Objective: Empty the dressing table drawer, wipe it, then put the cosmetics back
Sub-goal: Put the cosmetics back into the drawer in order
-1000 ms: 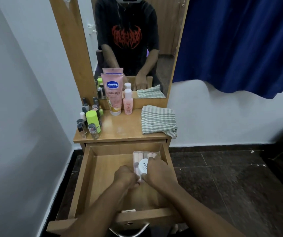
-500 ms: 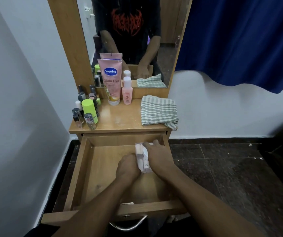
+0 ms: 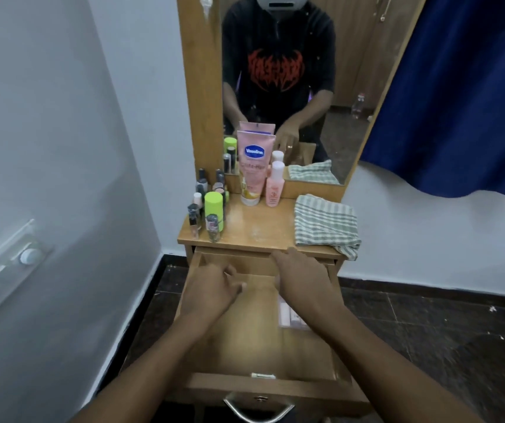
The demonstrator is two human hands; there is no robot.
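Note:
The wooden drawer (image 3: pixel 263 384) of the dressing table is pulled out below me. A clear pack of pink tubes (image 3: pixel 287 315) lies flat inside along its right wall, partly hidden under my right forearm. My right hand (image 3: pixel 301 277) hovers above the drawer's back right, fingers spread, holding nothing. My left hand (image 3: pixel 211 290) hangs over the left half with loosely curled fingers, also holding nothing. On the tabletop (image 3: pixel 254 233) stand a pink Vaseline tube (image 3: pixel 253 166), a small pink bottle (image 3: pixel 274 186), a lime green bottle (image 3: pixel 214 209) and several small vials.
A folded checked cloth (image 3: pixel 324 225) lies at the tabletop's right edge, one corner hanging over. A mirror (image 3: pixel 278 87) rises behind the table. White wall with a switch plate (image 3: pixel 7 264) is close on the left; a blue curtain (image 3: pixel 464 87) hangs right. Dark tiled floor surrounds the table.
Both hands let go of the pack of tubes, which now lies flat by the drawer's right wall. The hands rose toward the drawer's back, and the view tilted up.

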